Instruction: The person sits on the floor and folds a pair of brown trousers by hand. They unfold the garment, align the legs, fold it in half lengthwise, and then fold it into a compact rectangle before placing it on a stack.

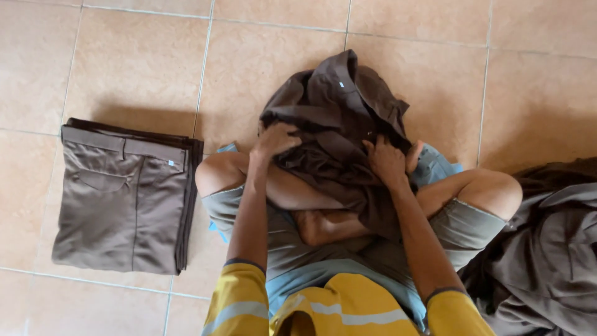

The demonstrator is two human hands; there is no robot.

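the left hand (pixel 273 140) is clenched on the left side of a crumpled brown shirt (pixel 339 118), and the right hand (pixel 387 163) grips its right side. the shirt lies bunched over the person's crossed legs and onto the tiled floor (pixel 143 68). folded brown trousers (pixel 121 202) sit in a neat stack on the floor to the left, well apart. loose brown cloth (pixel 547 249) is heaped at the right.
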